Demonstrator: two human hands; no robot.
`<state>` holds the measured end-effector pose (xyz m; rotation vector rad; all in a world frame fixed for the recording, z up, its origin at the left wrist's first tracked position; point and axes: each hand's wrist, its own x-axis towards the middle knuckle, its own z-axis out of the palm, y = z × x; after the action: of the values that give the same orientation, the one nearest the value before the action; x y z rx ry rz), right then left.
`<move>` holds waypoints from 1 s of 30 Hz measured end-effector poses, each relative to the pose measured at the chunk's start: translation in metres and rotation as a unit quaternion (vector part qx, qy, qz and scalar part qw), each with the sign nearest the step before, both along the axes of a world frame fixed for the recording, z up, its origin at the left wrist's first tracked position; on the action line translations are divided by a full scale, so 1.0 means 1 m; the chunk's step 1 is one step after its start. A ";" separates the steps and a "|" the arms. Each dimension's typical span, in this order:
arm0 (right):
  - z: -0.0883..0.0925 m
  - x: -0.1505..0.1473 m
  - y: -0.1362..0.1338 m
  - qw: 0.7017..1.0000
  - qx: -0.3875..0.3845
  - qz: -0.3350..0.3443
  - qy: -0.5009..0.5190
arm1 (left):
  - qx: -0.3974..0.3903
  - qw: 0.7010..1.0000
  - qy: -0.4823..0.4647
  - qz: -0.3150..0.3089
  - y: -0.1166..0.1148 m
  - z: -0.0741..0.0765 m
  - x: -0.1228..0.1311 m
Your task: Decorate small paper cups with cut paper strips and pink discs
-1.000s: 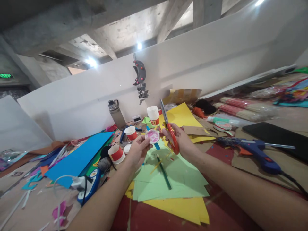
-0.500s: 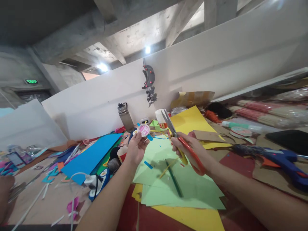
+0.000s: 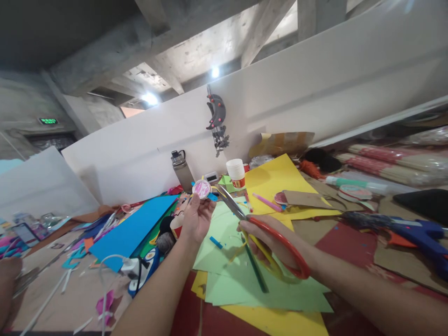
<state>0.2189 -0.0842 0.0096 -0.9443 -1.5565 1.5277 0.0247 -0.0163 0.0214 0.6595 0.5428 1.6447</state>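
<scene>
Between the fingertips of my left hand (image 3: pixel 197 219) is a small round disc (image 3: pixel 202 189) with a pink-and-white face, and blue and yellow paper strips stick out from its rim. My right hand (image 3: pixel 266 238) grips red-and-yellow-handled scissors (image 3: pixel 233 205), whose blades point up and left toward the strips. The blades look nearly together. Beneath both hands lie light green paper sheets (image 3: pixel 224 266), bearing a dark green pencil-like stick (image 3: pixel 255 266) and a blue paper scrap (image 3: pixel 216 242).
Stacked paper cups (image 3: pixel 235 172) and a grey bottle (image 3: pixel 182 170) stand at the back. A blue glue gun (image 3: pixel 416 231) lies right, past yellow paper (image 3: pixel 280 172). Blue card (image 3: pixel 135 228) and a white plug (image 3: pixel 133 265) are left. Another person's hand (image 3: pixel 9 275) shows at the left edge.
The scissors have swung down and left, bringing their tips close to the disc's strips. My left hand has shifted slightly left with the disc. A pink pen on the yellow paper is now uncovered.
</scene>
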 end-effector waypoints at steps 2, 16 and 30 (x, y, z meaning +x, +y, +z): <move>-0.001 -0.001 0.000 1.000 -0.006 0.007 0.002 | 0.002 1.000 -0.004 -0.006 -0.001 -0.001 0.001; -0.003 -0.002 0.000 0.999 -0.023 -0.011 0.040 | 0.013 0.999 0.008 -0.035 0.000 -0.012 0.004; -0.001 -0.001 0.000 0.999 -0.020 -0.043 0.027 | 0.029 0.999 0.020 -0.029 0.000 -0.014 0.004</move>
<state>0.2181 -0.0846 0.0085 -0.9723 -1.4353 1.5170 0.0287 -0.0158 0.0074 0.7463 0.5025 1.5993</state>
